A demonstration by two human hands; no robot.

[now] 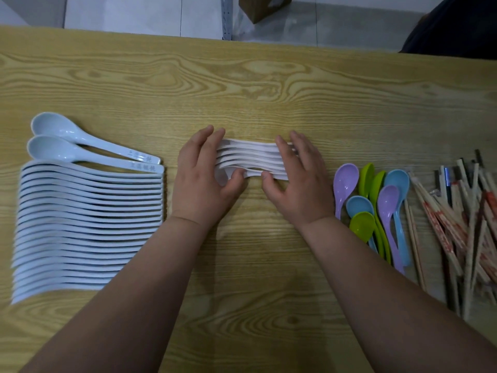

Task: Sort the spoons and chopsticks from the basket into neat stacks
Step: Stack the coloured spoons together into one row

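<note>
At the table's middle, a small stack of white spoons [251, 157] lies on its side, nested together. My left hand [201, 181] grips its left end and my right hand [298, 181] grips its right end, thumbs underneath. On the left lies a long row of white spoons [86, 224] nested on their sides, with two white spoons [80, 146] lying bowl-up at its far end. To the right is a loose group of purple, green and blue spoons [376, 208]. A pile of wooden chopsticks [462, 232] fills the right edge. No basket is in view.
The wooden table [242, 84] runs across the whole view, its far edge bordering a tiled floor. A brown box [263, 6] stands on the floor beyond it. A dark shape [457, 25] sits at the top right corner.
</note>
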